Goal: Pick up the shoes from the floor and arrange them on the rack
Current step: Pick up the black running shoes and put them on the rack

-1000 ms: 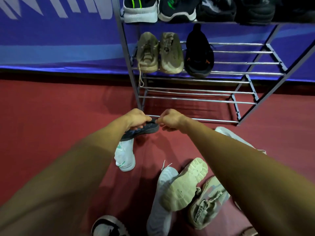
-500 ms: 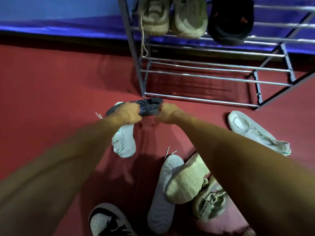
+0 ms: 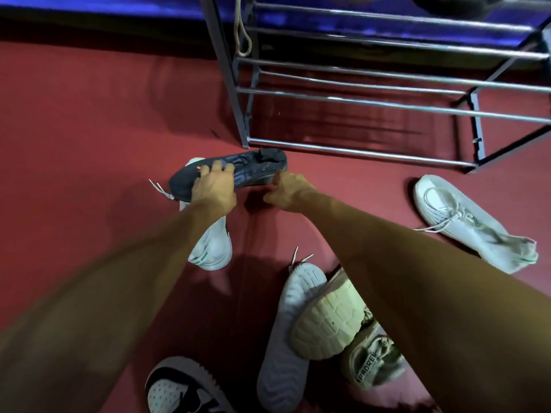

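A dark navy shoe (image 3: 253, 169) lies tilted just in front of the metal rack's (image 3: 357, 151) lowest front bar, near its left post. My left hand (image 3: 213, 187) grips it from above at the middle, fingers over its side. My right hand (image 3: 284, 189) is curled at the shoe's right end, and its fingertips meet the near edge. Under my left forearm a white shoe with green trim (image 3: 213, 248) rests on the red floor. Another white laced shoe (image 3: 465, 223) lies at the right.
Close to me lie a white shoe sole-up (image 3: 283, 332), a beige sole (image 3: 328, 326) leaning on it, a beige shoe (image 3: 372, 363) and a black-and-white sneaker (image 3: 179, 391). A lace (image 3: 242, 31) dangles from an upper shelf. A blue wall runs behind the rack.
The view has tipped down toward the floor. The dark shoe has turned from edge-on to showing its side, and my left hand has shifted over its middle.
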Available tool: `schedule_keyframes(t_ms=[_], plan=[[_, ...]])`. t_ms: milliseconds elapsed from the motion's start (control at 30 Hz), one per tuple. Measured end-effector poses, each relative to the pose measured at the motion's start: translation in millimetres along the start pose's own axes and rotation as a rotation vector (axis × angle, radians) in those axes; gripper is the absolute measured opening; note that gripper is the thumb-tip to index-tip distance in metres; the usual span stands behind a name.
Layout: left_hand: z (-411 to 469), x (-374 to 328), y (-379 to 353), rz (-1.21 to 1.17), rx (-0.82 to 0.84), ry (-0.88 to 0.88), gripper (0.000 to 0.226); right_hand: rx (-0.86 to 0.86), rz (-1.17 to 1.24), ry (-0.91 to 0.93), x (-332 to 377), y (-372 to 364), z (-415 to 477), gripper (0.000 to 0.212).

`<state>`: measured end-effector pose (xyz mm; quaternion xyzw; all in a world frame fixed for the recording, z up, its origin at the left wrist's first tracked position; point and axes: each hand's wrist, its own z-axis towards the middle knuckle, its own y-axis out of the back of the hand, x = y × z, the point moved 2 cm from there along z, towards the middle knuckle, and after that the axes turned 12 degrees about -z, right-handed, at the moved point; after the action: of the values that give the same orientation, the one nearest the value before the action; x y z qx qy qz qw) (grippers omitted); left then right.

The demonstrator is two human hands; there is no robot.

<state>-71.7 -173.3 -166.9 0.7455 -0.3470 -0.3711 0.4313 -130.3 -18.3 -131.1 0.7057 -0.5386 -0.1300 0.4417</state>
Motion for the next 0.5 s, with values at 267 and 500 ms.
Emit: schedule_keyframes(t_ms=[267, 500], plan=[[10, -11, 16, 0.061, 0.058, -0.007, 0.041, 0.007, 0.040, 0.012, 5, 1, -11, 0.050], [3, -20, 12, 0.045, 0.007, -0.018, 0.036, 0.015, 0.045, 0.001, 0, 9, -20, 0.054]])
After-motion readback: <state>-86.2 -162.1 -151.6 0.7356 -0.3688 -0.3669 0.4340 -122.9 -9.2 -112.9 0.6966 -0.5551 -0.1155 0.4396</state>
